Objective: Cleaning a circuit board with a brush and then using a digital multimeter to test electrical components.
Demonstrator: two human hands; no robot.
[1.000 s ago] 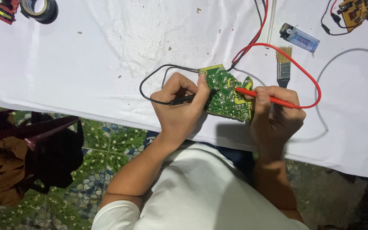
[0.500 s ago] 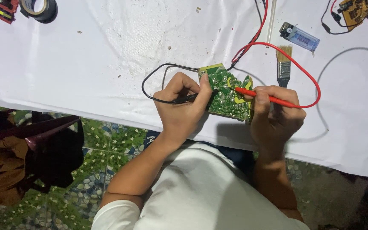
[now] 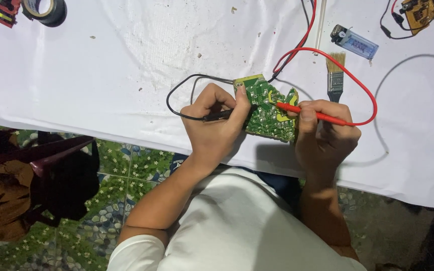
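A green circuit board (image 3: pixel 266 109) lies solder side up on the white table cover (image 3: pixel 126 65), near its front edge. My left hand (image 3: pixel 212 125) grips a black test probe (image 3: pixel 227 114) whose tip rests on the board's left part. My right hand (image 3: pixel 325 133) holds a red test probe (image 3: pixel 305 111), its tip touching the board's upper right. A black lead (image 3: pixel 182 88) loops off to the left and a red lead (image 3: pixel 362 85) arcs round to the right.
A small paintbrush (image 3: pixel 335 78) and a blue lighter (image 3: pixel 355 41) lie beyond the board. A roll of black tape (image 3: pixel 46 10) and a red part (image 3: pixel 1 9) sit far left, a yellow board (image 3: pixel 420 11) far right. A dark chair (image 3: pixel 51 165) stands left.
Both hands and probes have shifted only slightly on the board; the black lead's loop moved a little.
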